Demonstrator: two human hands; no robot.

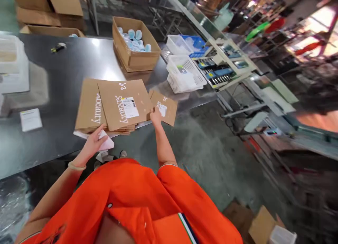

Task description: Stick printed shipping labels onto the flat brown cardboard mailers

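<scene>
My left hand (93, 142) is closed on a small white stack of labels (106, 142), at the front edge of a pile of flat brown cardboard boxes (88, 103). The fingertips come close to the pile's near edge. My right hand (155, 116) pinches the right corner of the top flat cardboard box (112, 96), which lies skewed over the pile. This box bears white lettering and a white printed label (130, 107). Just beyond my right hand, another labelled flat box (169, 108) juts past the table edge. Whether my right fingers also touch it is hidden.
An open carton (139, 59) of jars with light blue lids stands at the back of the dark table (66, 68). White baskets (185, 75) sit to its right. A white paper (31, 119) and a white plastic bin (16, 68) are at left. A conveyor frame (237, 64) runs along the right.
</scene>
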